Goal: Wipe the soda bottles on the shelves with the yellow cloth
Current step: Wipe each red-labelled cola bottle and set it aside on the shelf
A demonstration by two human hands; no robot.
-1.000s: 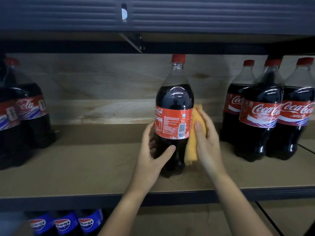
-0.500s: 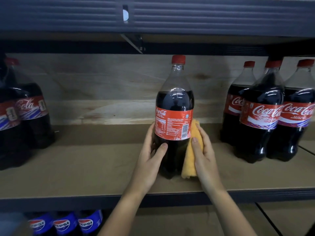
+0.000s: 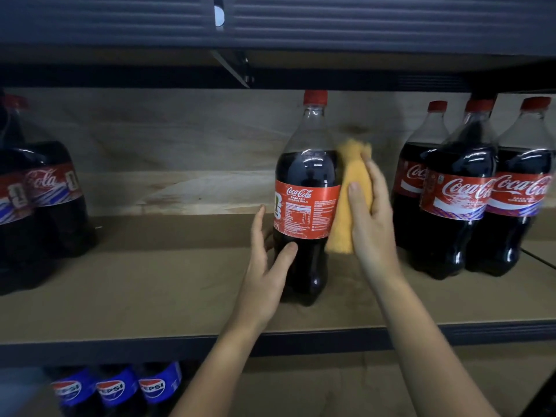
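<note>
Fuzzy yellow cloth (image 3: 349,203) — right hand (image 3: 371,218) pressing, glossy soda bottle (image 3: 307,206)

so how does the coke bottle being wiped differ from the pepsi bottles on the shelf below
The coke bottle has a red label; the pepsi bottles have blue ones. The coke bottle stands alone mid-shelf, in full view up to its red cap; the pepsi bottles sit side by side, with only their labelled parts showing. The left hand steadies the coke bottle while the right hand presses the yellow cloth to it; nothing touches the pepsi bottles. Both hold dark soda.
</note>
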